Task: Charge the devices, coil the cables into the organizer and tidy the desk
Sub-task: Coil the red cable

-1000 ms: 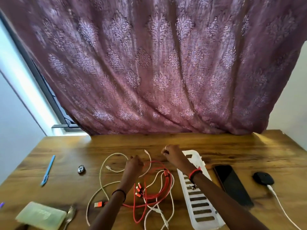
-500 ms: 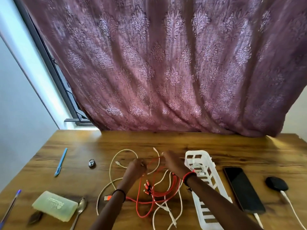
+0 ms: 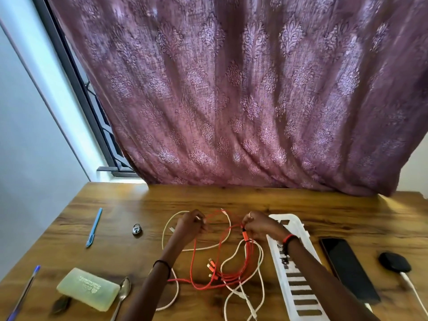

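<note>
we hold the red cable (image 3: 249, 256) up in a loose loop between both hands over the desk (image 3: 129, 205), just left of the white organizer (image 3: 295, 225). our left hand (image 3: 191, 225) curls round one strand and our right hand (image 3: 259, 227) pinches the gathered strands at the orange collar, while the rest lies tangled with the white cables (image 3: 177, 291). it looks light, limp and a little springy, so we judge it will sag and snag, and is best held at the bundled part, each turn pinned under a thumb.
</note>
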